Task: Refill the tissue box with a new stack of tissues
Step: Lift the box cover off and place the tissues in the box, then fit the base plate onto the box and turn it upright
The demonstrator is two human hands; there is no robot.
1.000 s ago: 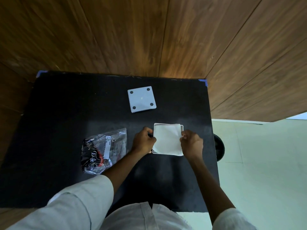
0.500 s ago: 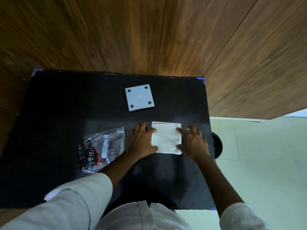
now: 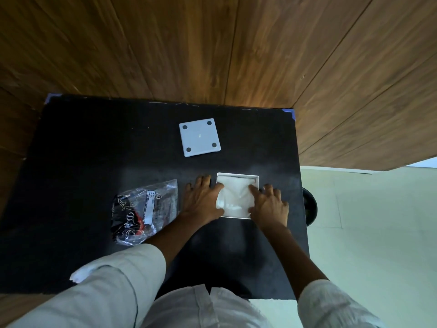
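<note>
Tissues (image 3: 236, 197) sat inside the open white box (image 3: 237, 180) near the right edge of the black table (image 3: 94, 150), with the left hand (image 3: 203, 200) and right hand (image 3: 269, 204) both spread flat, gripping nothing, fingertips pressing the stack's sides. Uneven pressure could probably crumple the soft sheets or leave them bulging, so the lid (image 3: 199, 137), lying well apart, might not seat.
</note>
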